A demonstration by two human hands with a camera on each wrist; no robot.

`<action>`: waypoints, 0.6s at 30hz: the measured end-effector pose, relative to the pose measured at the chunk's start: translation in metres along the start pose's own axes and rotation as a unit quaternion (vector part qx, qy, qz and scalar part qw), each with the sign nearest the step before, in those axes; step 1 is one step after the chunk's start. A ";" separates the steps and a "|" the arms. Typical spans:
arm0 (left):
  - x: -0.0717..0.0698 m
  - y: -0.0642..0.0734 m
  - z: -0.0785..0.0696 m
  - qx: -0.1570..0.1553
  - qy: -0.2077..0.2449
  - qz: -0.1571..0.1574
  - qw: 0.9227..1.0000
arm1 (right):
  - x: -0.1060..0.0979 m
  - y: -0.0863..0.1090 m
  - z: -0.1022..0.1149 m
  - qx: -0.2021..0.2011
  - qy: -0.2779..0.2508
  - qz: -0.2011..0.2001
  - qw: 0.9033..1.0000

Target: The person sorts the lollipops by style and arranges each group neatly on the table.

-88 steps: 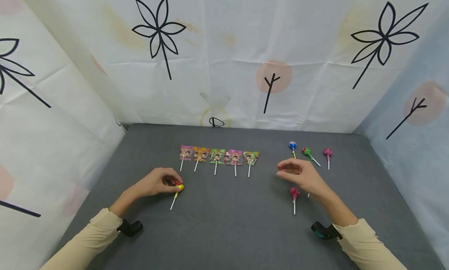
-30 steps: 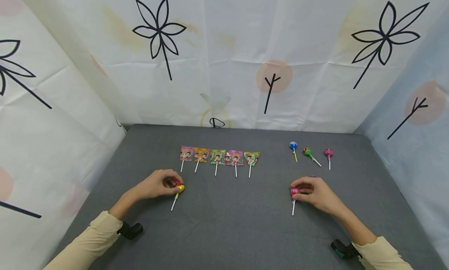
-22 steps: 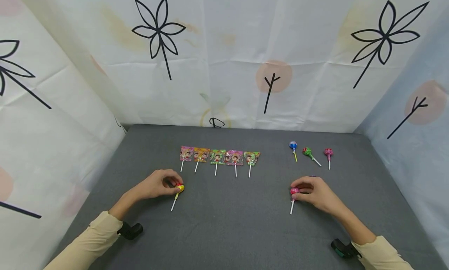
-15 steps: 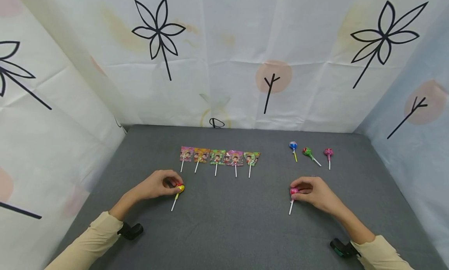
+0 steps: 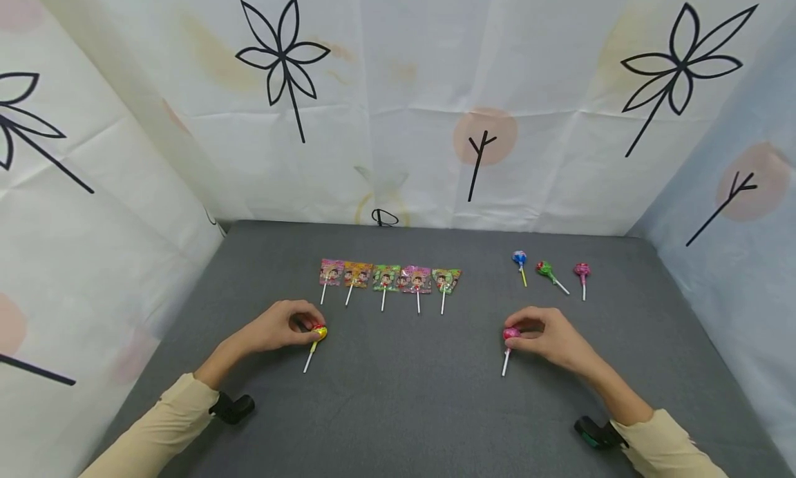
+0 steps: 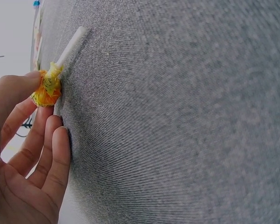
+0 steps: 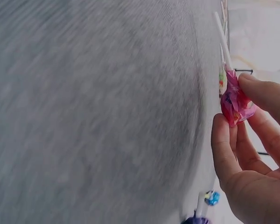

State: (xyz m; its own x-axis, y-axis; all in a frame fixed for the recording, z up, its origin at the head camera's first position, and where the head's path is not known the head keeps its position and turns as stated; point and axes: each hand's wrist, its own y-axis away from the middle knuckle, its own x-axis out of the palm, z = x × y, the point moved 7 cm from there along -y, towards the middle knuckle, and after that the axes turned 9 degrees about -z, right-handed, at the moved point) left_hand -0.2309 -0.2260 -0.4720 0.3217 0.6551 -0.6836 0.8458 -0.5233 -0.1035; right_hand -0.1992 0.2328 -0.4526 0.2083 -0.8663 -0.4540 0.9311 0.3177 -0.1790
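My left hand (image 5: 280, 326) pinches the ball of a yellow and red wrapped lollipop (image 5: 320, 333) between thumb and fingers. Its white stick slants toward me over the grey table. In the left wrist view, the thumb presses the yellow wrapper (image 6: 46, 91) and the outer fingers rest along the cloth. On the other side, my right hand (image 5: 550, 340) pinches a pink wrapped lollipop (image 5: 510, 333) by its ball, stick pointing toward me. The right wrist view has this pink wrapper (image 7: 235, 102) between thumb and fingertips. A purple lollipop (image 7: 196, 220) lies beyond that hand, hidden by it from the head camera.
Several flat-packed lollipops (image 5: 414, 280) form a row at the back middle of the grey table (image 5: 398, 409). A blue lollipop (image 5: 519, 257), a green one (image 5: 544, 268) and another pink one (image 5: 582, 270) lie at the back right. Patterned cloth walls (image 5: 410, 63) enclose the table.
My right hand came down from near the blue lollipop, took hold of the near pink lollipop and has shifted it slightly left. The left hand has stayed on the yellow lollipop.
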 end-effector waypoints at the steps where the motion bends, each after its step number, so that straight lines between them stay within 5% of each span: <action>1: 0.000 0.000 0.001 -0.003 0.000 0.002 1.000 | 0.002 -0.001 0.001 -0.002 -0.008 0.001 1.000; 18: 0.001 -0.001 0.003 0.010 -0.006 0.000 1.000 | 0.049 -0.029 0.007 0.021 -0.093 0.031 0.995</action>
State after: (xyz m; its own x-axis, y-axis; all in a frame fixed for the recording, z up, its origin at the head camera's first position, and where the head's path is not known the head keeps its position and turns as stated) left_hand -0.2326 -0.2267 -0.4744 0.3165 0.6484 -0.6924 0.8367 -0.5347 -0.1183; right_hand -0.2144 0.1784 -0.4635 0.3133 -0.9036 -0.2921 0.9258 0.3591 -0.1179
